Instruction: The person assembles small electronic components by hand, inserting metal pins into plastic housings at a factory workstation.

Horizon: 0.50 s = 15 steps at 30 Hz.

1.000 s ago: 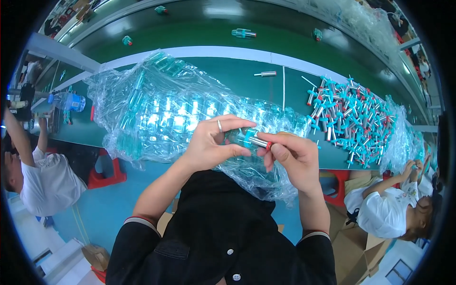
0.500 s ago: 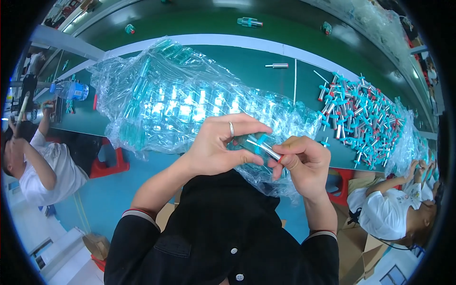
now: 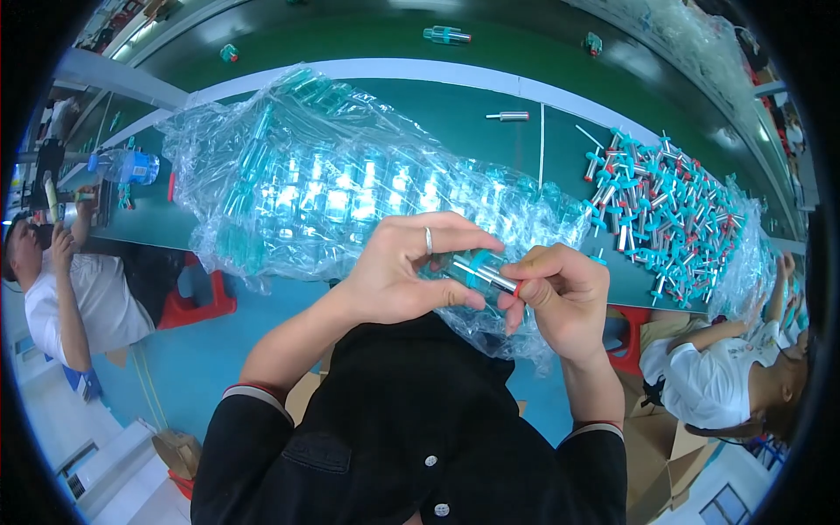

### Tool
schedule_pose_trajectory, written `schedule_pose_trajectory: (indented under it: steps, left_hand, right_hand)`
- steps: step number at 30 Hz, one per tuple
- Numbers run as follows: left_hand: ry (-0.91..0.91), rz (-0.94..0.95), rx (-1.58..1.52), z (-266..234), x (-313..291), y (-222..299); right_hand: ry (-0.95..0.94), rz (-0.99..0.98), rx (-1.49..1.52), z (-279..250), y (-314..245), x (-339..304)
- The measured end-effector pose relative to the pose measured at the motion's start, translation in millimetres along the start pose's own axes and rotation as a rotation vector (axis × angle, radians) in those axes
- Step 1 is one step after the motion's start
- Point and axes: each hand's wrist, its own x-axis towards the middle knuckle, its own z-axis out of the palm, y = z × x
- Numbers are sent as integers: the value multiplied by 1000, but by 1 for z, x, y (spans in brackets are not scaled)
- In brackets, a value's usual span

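Observation:
My left hand [image 3: 395,269], with a ring on one finger, is closed round a clear cylindrical plastic housing [image 3: 461,264] with a teal band. In my right hand [image 3: 567,302], thumb and fingers pinch the red-tipped end of a silver cylindrical part [image 3: 500,280]. Its other end sits inside the housing, so the two hands meet over the near edge of the table. Just beyond them lies a clear plastic bag [image 3: 341,188] packed with rows of similar see-through teal housings.
A heap of silver parts with teal collars and red ends [image 3: 656,214] lies at the right. One loose silver part [image 3: 509,116] rests farther back. Beyond a white rail, a green conveyor [image 3: 350,31] carries a few finished-looking pieces. Co-workers sit left [image 3: 83,297] and right [image 3: 709,367].
The housing and silver part have turned slightly toward level in my hands. Pieces on the conveyor have shifted left. The co-worker at the left has raised their head and moved their arms.

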Motion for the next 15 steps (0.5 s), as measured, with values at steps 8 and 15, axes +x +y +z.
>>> schedule_pose_trajectory:
  steps: [8,15]
  left_hand:
    - [36,58,62,2,0,0]
    - [89,131,141,7,1,3]
  right_hand:
    - [8,0,10,0,5,-1]
    - [17,-37,12,-1,2,-2]
